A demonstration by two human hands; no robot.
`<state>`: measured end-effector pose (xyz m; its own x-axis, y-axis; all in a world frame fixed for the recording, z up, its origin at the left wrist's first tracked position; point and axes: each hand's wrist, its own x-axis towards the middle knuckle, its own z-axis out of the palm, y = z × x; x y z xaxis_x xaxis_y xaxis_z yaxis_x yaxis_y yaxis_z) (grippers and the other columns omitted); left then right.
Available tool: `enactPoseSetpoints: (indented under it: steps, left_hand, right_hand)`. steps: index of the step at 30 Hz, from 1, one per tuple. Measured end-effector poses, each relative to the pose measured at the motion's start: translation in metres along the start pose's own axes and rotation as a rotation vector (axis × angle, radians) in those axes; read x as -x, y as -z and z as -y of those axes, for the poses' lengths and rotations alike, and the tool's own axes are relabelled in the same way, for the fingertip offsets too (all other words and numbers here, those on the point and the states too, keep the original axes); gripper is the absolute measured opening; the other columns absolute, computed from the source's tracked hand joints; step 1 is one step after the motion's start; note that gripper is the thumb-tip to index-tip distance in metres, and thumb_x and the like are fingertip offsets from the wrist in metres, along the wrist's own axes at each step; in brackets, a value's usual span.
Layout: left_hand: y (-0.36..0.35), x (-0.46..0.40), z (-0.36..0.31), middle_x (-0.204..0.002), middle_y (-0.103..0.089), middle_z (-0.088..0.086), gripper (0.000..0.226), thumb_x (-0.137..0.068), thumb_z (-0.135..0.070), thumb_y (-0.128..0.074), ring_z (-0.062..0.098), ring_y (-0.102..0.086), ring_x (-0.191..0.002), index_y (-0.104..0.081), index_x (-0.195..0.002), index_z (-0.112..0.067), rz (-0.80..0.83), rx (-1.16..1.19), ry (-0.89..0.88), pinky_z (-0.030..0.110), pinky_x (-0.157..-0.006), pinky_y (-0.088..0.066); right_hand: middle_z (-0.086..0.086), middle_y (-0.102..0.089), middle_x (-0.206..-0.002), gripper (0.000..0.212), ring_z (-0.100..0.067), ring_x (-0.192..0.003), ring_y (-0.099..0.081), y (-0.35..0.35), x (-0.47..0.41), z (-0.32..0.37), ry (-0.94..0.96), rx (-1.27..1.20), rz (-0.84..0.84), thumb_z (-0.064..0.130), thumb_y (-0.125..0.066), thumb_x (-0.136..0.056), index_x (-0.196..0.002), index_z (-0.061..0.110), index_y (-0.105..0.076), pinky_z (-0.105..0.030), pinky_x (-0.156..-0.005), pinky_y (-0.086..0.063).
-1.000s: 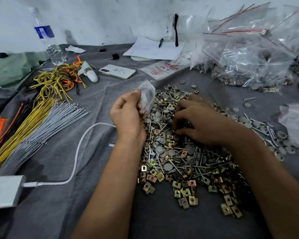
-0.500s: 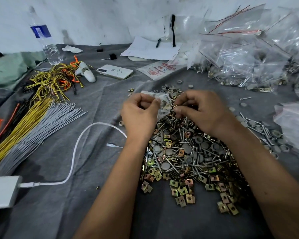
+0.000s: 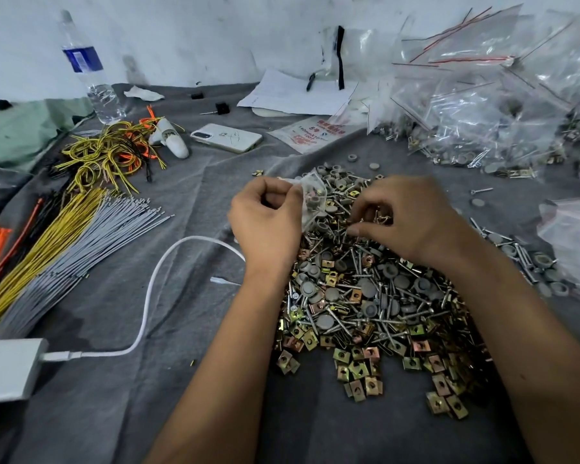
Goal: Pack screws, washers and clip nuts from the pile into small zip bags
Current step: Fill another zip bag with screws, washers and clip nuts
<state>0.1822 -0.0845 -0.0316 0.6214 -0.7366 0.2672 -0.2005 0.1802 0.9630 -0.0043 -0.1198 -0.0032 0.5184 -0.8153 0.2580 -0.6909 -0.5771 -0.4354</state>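
One water bottle (image 3: 87,70), one phone (image 3: 226,138), one pen (image 3: 310,82), one white cable (image 3: 148,296), two hands; pile (image 3: 365,296) pieces too many to count.

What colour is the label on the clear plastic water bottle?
Blue with a small white patch, on the clear plastic water bottle at far left; head view, the only one.

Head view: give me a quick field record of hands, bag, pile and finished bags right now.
left hand: pinches the small zip bag at its edge, held above the pile
zip bag contents: a few parts inside, kind unclear
right hand: fingers curled down into the pile, picking at parts; exact part hidden
pile: screws, grey washers, brass-coloured clip nuts mixed on grey cloth
filled bags: heaped at far right
phone: beyond the pile, left
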Motion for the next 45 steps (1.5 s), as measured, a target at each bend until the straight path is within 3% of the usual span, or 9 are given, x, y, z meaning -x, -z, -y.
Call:
enactPoseSetpoints:
  steps: [3,9,14,17,21,27,34,40,45]
  left_hand:
    - [-0.001,0.000,0.000,-0.050,-0.055,-0.017,0.020,-0.087,-0.010,-0.077,0.001,-0.047,-0.047,-0.068,-0.072,-0.021,-0.007,0.001,0.024,0.022,-0.051,-0.040]
    - [-0.002,0.000,0.000,-0.051,-0.057,-0.016,0.012,-0.087,-0.012,-0.078,0.000,-0.048,-0.047,-0.071,-0.077,-0.014,-0.006,-0.017,0.018,0.021,-0.050,-0.040]
    - [-0.002,0.002,0.000,-0.056,-0.059,-0.010,0.011,-0.088,-0.012,-0.078,0.004,-0.051,-0.050,-0.071,-0.079,-0.012,0.047,-0.026,0.001,0.021,-0.050,-0.042]
    - [-0.003,0.004,-0.001,-0.057,-0.057,-0.001,0.012,-0.088,-0.012,-0.079,0.010,-0.047,-0.050,-0.072,-0.078,-0.009,0.139,-0.038,-0.034,0.024,-0.048,-0.039]
    - [-0.003,0.004,-0.002,-0.059,-0.060,-0.001,0.011,-0.088,-0.013,-0.079,0.010,-0.049,-0.052,-0.073,-0.080,-0.007,0.160,-0.026,-0.022,0.024,-0.051,-0.039]
    - [0.001,-0.003,-0.002,-0.061,-0.061,-0.001,0.014,-0.087,-0.010,-0.078,0.013,-0.051,-0.055,-0.071,-0.075,-0.014,0.010,0.118,0.101,0.027,-0.054,-0.043]
    - [0.005,-0.006,-0.004,-0.067,-0.064,0.001,0.013,-0.087,-0.008,-0.077,0.012,-0.050,-0.058,-0.072,-0.076,-0.013,-0.131,0.207,0.168,0.026,-0.056,-0.044]
    - [0.004,-0.005,-0.005,-0.068,-0.061,0.005,0.011,-0.087,-0.008,-0.078,0.017,-0.049,-0.062,-0.071,-0.078,-0.009,-0.129,0.211,0.186,0.027,-0.056,-0.043]
    - [0.005,-0.005,-0.005,-0.068,-0.061,0.004,0.010,-0.087,-0.009,-0.077,0.016,-0.048,-0.061,-0.072,-0.078,-0.009,-0.132,0.207,0.181,0.026,-0.055,-0.042]
  right_hand:
    - [0.012,-0.056,-0.100,0.031,-0.010,-0.100,-0.050,-0.004,0.000,0.007,-0.017,0.210,0.165,0.058,-0.074,-0.080,-0.102,0.036,-0.070,-0.032,-0.087,-0.041]
    - [0.006,-0.055,-0.102,0.025,-0.017,-0.107,-0.053,-0.016,-0.002,0.012,0.081,0.256,0.122,0.045,-0.068,-0.092,-0.109,0.027,-0.073,-0.036,-0.091,-0.048]
    - [0.005,-0.062,-0.090,0.020,-0.012,-0.081,-0.056,-0.010,-0.003,0.005,0.062,-0.006,-0.197,0.031,-0.070,-0.095,-0.103,0.014,-0.078,-0.022,-0.069,-0.038]
    - [0.001,-0.073,-0.088,0.017,-0.010,-0.076,-0.063,-0.005,-0.002,0.014,0.115,-0.113,-0.409,0.026,-0.077,-0.090,-0.101,0.013,-0.079,-0.023,-0.072,-0.049]
    - [0.002,-0.076,-0.089,0.021,-0.005,-0.074,-0.062,-0.014,-0.007,0.028,0.156,-0.109,-0.371,0.025,-0.083,-0.084,-0.102,0.015,-0.080,-0.036,-0.087,-0.054]
    - [0.010,-0.067,-0.080,0.017,0.010,-0.069,-0.058,-0.016,-0.004,0.026,0.144,-0.231,-0.479,0.024,-0.082,-0.085,-0.095,0.014,-0.073,-0.006,-0.064,-0.048]
    - [0.006,-0.062,-0.117,0.028,-0.012,-0.104,-0.060,-0.036,-0.005,0.039,0.264,0.089,0.135,0.034,-0.072,-0.092,-0.119,0.027,-0.073,-0.033,-0.096,-0.051]
    - [0.011,-0.056,-0.108,0.008,-0.011,-0.099,-0.058,-0.037,-0.006,0.039,0.229,0.058,0.171,0.030,-0.071,-0.093,-0.098,0.024,-0.068,-0.036,-0.092,-0.051]
    - [0.013,-0.064,-0.096,0.007,0.000,-0.088,-0.062,-0.029,-0.004,0.029,0.161,-0.134,0.046,0.017,-0.069,-0.095,-0.099,0.019,-0.064,-0.017,-0.082,-0.050]
